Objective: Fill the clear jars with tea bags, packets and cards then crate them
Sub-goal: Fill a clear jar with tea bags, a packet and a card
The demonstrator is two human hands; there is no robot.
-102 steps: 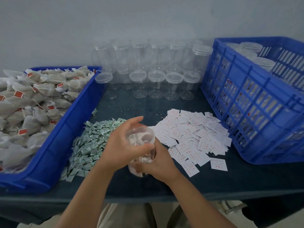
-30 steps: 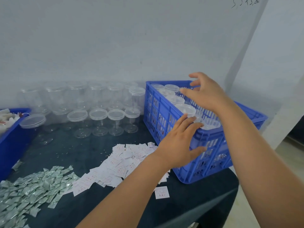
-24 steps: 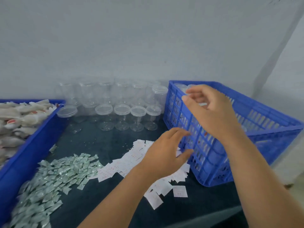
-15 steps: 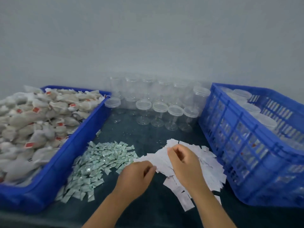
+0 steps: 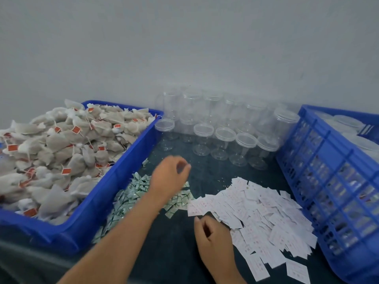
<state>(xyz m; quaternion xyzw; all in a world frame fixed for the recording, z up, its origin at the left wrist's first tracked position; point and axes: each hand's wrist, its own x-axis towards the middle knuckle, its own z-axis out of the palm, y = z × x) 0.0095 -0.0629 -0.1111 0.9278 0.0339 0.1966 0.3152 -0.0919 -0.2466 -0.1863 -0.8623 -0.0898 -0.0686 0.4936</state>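
My left hand hovers over the far end of the pile of small green packets, its fingers loosely curled and blurred, with nothing seen in it. My right hand lies curled at the near-left edge of the heap of white cards. Whether it pinches a card is hidden. Several empty clear jars with lids stand in rows at the back. Tea bags with red tags fill the blue bin on the left. In the blue crate on the right stand lidded jars.
Everything sits on a dark table against a grey wall. The bin's right wall runs close beside the packets, and the crate's slatted wall borders the cards. A strip of bare tabletop separates the jars from the two piles.
Both hands left the crate and came back to the piles while the view swung left. Since half a second ago my left hand has moved forward over the packets, and my right has drawn toward me.
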